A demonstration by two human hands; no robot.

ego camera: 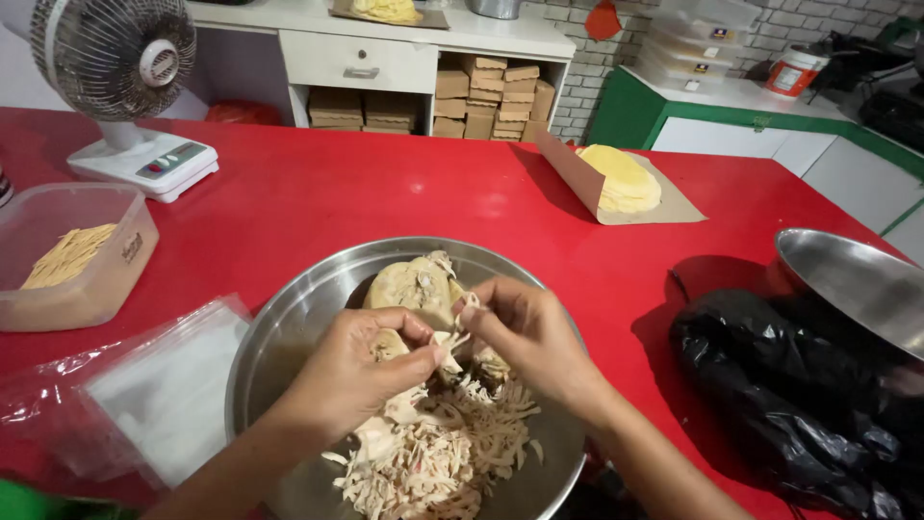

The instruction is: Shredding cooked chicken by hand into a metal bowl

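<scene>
Both hands pinch one chicken strip (452, 339) over bowl (289, 318): left hand (361, 371), right hand (525, 332). Shreds (443, 453) piled; whole piece (414, 287) left, roughly half done.

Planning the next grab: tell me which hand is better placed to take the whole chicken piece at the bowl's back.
Probably the right hand: its fingertips sit beside the whole chicken piece in the steel bowl. The left hand is lower, pinching a strip over the shredded chicken.
</scene>
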